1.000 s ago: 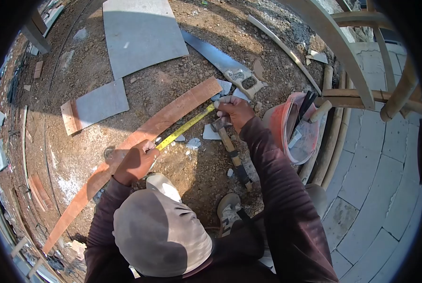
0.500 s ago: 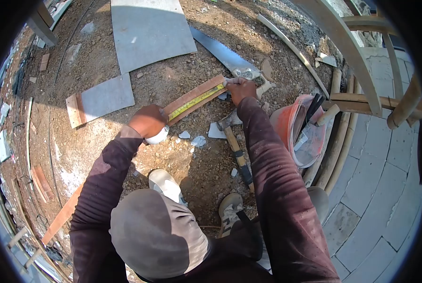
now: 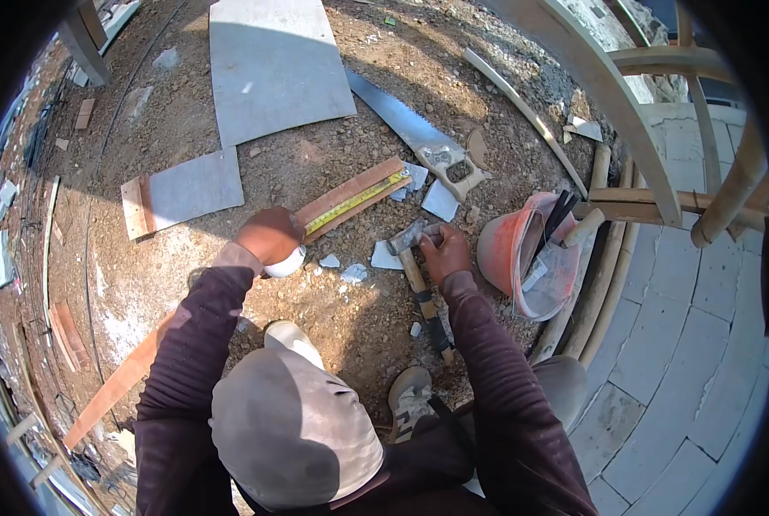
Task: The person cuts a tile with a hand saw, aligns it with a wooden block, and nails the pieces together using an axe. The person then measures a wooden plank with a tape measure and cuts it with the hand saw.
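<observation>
My left hand [image 3: 270,236] is closed on a tape measure and the near end of a reddish wooden strip [image 3: 350,187]. The yellow tape blade [image 3: 359,205] lies extended along the strip, and a rounded white part [image 3: 286,262] shows under my palm. My right hand [image 3: 446,255] is off the strip, its thumb and fingers bent around the end of the hammer's head [image 3: 408,236]. The hammer's handle [image 3: 425,301], dark at its lower end, rests on the soil. Beyond lies a handsaw [image 3: 419,129], its blade pointing up and left.
A reddish bucket [image 3: 498,249] with tools in it stands right of my right hand. Grey boards [image 3: 281,73] lie ahead, white tile shards [image 3: 440,201] nearby. Bamboo poles [image 3: 604,284] border the paving [image 3: 660,361]. Wooden framing [image 3: 612,95] rises at the upper right.
My right hand has let go of the strip's far end and moved down toward me to the hammer head. My left hand keeps its hold; the view has shifted slightly.
</observation>
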Motion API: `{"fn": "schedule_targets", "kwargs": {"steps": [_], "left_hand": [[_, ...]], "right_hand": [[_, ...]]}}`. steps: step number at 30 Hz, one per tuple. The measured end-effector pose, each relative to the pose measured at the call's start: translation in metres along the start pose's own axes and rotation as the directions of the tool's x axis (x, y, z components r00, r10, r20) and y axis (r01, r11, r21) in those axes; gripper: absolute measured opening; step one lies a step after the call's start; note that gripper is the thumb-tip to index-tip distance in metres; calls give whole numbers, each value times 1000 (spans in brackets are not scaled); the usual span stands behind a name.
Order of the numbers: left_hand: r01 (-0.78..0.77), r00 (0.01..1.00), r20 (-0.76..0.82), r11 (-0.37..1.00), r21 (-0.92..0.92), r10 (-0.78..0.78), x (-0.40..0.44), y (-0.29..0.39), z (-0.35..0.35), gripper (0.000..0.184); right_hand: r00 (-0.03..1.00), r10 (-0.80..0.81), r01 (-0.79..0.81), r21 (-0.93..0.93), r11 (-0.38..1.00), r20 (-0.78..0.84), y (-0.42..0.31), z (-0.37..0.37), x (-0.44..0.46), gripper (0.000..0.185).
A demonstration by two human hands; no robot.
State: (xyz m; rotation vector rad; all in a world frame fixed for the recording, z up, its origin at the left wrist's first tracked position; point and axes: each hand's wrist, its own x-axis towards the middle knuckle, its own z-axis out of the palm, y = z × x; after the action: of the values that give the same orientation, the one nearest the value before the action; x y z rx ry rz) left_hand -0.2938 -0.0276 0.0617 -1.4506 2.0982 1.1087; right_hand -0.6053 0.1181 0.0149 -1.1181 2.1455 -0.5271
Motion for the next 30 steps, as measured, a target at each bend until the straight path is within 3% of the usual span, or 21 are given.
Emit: {"fn": "schedule_targets", "kwargs": {"steps": [4, 5, 6, 7, 8, 9, 10, 11, 13, 14, 16, 21, 22, 23, 25, 26, 28, 30], "left_hand": [[50, 998, -26, 998, -45, -51, -2, 0, 2, 39], [42, 999, -15, 999, 17, -41, -5, 4, -1, 39], [-311, 950, 98, 853, 419, 298, 23, -28, 25, 38], [-129, 991, -9, 974, 185, 133, 20, -23, 24, 35], [-34, 998, -43, 992, 125, 40, 15, -18, 21, 32], [-159, 984, -39, 949, 271, 176, 36, -44, 41, 30], [-182, 981, -5, 930, 320, 194, 23, -30, 27, 31], [-154, 985, -25, 938, 311, 170, 27, -32, 30, 31], [-98, 990, -66, 952, 289, 122, 33, -36, 36, 30], [-337, 932, 54, 800, 496, 359, 48, -55, 42, 33], [-1, 997, -73, 993, 119, 10, 45, -45, 41, 39], [-174, 981, -29, 937, 302, 191, 46, -49, 40, 34], [-94, 994, -29, 961, 260, 105, 15, -17, 18, 34], [-146, 988, 3, 946, 288, 152, 18, -21, 20, 33], [-281, 959, 90, 868, 409, 268, 26, -28, 24, 32], [-388, 910, 38, 814, 433, 414, 22, -34, 24, 31], [-252, 964, -4, 920, 301, 265, 3, -9, 8, 31], [-211, 977, 10, 944, 255, 215, 6, -12, 12, 32]], "right_hand": [[1000, -13, 11, -145, 989, -12, -5, -6, -14, 18], [1000, 15, -14, -156, 988, 4, 0, -7, -14, 19], [1000, 3, -4, -184, 983, -4, -3, -12, -19, 22], [996, 85, -78, -164, 983, 33, -3, -14, -20, 24], [994, 78, -64, -182, 981, 73, -3, -19, -21, 29], [981, 139, -110, -204, 973, 136, -8, -24, -21, 44], [995, 75, -58, -214, 975, 70, -2, -18, -23, 44], [1000, -7, 13, -239, 971, 28, 24, 1, -16, 50], [992, 9, 16, -204, 979, 123, 14, -8, -18, 47], [990, 26, 0, -186, 982, 137, 8, -14, -18, 45], [980, 65, -36, -150, 988, 190, 1, -19, -23, 41], [999, 33, -31, -97, 995, 24, 3, -14, -19, 27], [999, 27, -29, -43, 999, -41, 8, -7, -11, 25], [999, 43, -45, -55, 997, -31, -14, -24, -12, 24], [983, -16, 4, -62, 998, -185, -25, -24, 5, 23], [955, -111, 97, -63, 993, -275, -24, -22, 18, 23], [923, -145, 91, -164, 982, -356, -32, -21, 42, 25], [901, -216, 109, -286, 952, -377, -27, -21, 59, 26]]}}
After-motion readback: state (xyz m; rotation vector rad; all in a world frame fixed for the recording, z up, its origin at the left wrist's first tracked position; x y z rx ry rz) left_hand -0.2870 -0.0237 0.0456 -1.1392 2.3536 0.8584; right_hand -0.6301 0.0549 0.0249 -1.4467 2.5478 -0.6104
